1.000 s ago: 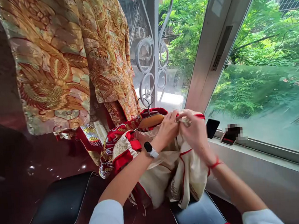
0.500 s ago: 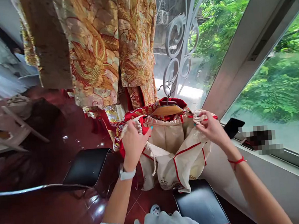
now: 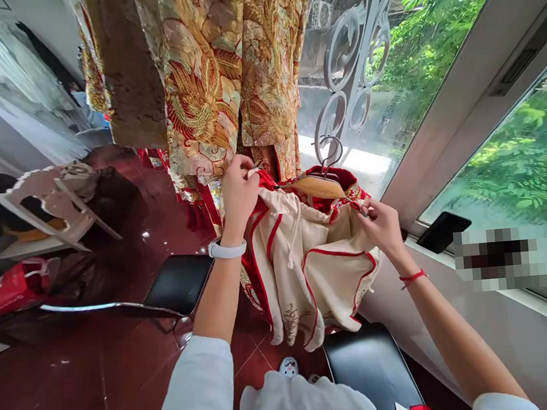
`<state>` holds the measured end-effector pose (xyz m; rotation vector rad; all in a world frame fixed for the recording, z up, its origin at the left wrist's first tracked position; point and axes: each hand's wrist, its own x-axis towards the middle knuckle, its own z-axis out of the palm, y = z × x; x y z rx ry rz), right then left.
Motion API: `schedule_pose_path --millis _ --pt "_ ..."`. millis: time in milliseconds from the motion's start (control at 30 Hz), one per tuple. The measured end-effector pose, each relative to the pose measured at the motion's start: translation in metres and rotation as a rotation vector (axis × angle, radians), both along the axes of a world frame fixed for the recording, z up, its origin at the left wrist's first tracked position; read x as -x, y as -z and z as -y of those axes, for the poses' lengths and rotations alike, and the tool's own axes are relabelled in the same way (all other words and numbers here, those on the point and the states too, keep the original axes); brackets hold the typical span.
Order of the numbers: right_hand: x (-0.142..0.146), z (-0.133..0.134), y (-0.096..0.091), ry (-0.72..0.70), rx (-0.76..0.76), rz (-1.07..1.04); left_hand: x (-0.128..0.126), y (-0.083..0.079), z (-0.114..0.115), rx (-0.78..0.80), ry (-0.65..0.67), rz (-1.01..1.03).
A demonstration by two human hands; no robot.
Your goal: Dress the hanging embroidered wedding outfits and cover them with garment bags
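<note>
A cream garment bag (image 3: 306, 253) with red piping hangs in front of me. A red embroidered garment on a wooden hanger (image 3: 317, 186) sits in its mouth. My left hand (image 3: 238, 192) is closed on the bag's upper left edge, raised high. My right hand (image 3: 382, 225) pinches the bag's right edge just below the hanger's end. The bag's lower folds hang over a black stool (image 3: 371, 368).
Gold and red embroidered robes (image 3: 216, 77) hang just behind the bag. A second black stool (image 3: 178, 282) stands to the left on the dark red floor. A phone (image 3: 443, 231) lies on the window sill (image 3: 514, 312) at right. A white chair (image 3: 50, 203) and a red bag (image 3: 15, 288) lie far left.
My hands have spread apart, the left one lifting up and left with the bag's edge. The bag's mouth has been pulled up around the hanger. My view has swung left.
</note>
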<state>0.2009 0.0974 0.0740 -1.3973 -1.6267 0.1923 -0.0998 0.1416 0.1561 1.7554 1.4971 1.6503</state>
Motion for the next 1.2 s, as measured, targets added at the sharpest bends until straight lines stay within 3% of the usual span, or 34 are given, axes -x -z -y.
schedule_pose_path --millis 100,200,333,433,567,667,733,800,867,933,1067,1200 --pt "0.022 -0.006 0.01 -0.091 -0.033 -0.2 -0.004 -0.008 0.015 0.024 -0.073 -0.329" --pt "0.04 -0.008 0.015 -0.056 -0.068 -0.312 -0.001 -0.01 0.02 0.116 -0.071 -0.584" --pt "0.05 -0.003 0.018 0.026 -0.09 -0.275 0.003 -0.005 0.012 0.137 -0.08 -0.946" --pt "0.048 0.001 0.023 0.019 -0.051 -0.18 0.009 0.002 0.001 0.113 0.027 -1.128" --pt "0.038 0.005 0.023 -0.023 0.021 -0.096 0.013 0.012 -0.008 0.068 0.032 -1.166" --pt "0.017 0.008 0.016 -0.157 0.112 -0.098 0.01 0.02 -0.012 0.058 -0.003 -1.15" --pt "-0.009 0.009 0.015 -0.228 0.171 -0.217 0.01 0.027 -0.016 -0.005 -0.02 -1.099" --pt "-0.042 0.011 0.02 -0.184 0.173 -0.327 0.011 0.034 -0.022 -0.097 -0.052 -1.044" --pt "-0.072 0.012 0.031 -0.107 0.169 -0.286 0.013 0.039 -0.03 -0.149 -0.031 -1.013" --pt "-0.093 0.012 0.046 -0.123 0.196 -0.21 0.016 0.042 -0.038 -0.124 0.057 -1.002" --pt "-0.105 0.008 0.066 -0.216 0.212 -0.31 0.02 0.043 -0.049 -0.07 0.165 -1.024" --pt "-0.106 0.005 0.068 -0.206 0.195 -0.439 0.019 0.042 -0.049 -0.056 0.16 -1.022"
